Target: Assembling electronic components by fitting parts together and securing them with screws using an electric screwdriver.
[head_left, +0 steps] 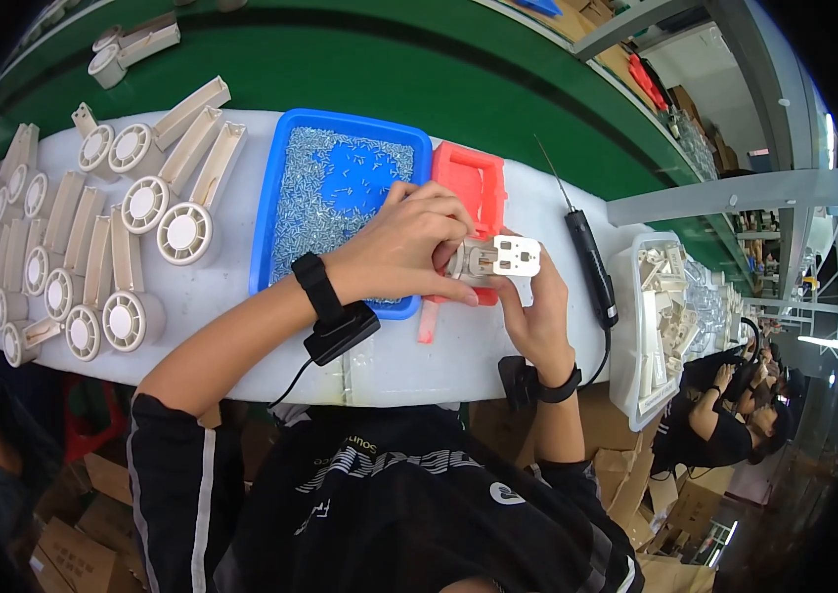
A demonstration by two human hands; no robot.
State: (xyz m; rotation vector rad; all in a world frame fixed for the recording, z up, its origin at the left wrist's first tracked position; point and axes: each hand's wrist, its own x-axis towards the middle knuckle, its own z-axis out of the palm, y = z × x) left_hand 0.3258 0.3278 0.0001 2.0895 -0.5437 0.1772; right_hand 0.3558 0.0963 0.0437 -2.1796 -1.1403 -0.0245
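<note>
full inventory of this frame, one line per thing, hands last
white part: one, white and beige, held in both hands above the table
blue tray: one, blue, full of small silver screws, table centre
red tray: one, red, right of the blue tray
fan housings: many, beige, in rows on the left of the table
screwdriver: one, black, corded, right of the hands
white bin: one, holding beige parts, table's right end
table: one, white
left hand: grips the part, black wristband
right hand: grips the part from below, black wristband

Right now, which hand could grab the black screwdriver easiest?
Probably the right hand: the black screwdriver lies just beside it. The left hand sits farther away, over the blue tray.
</note>
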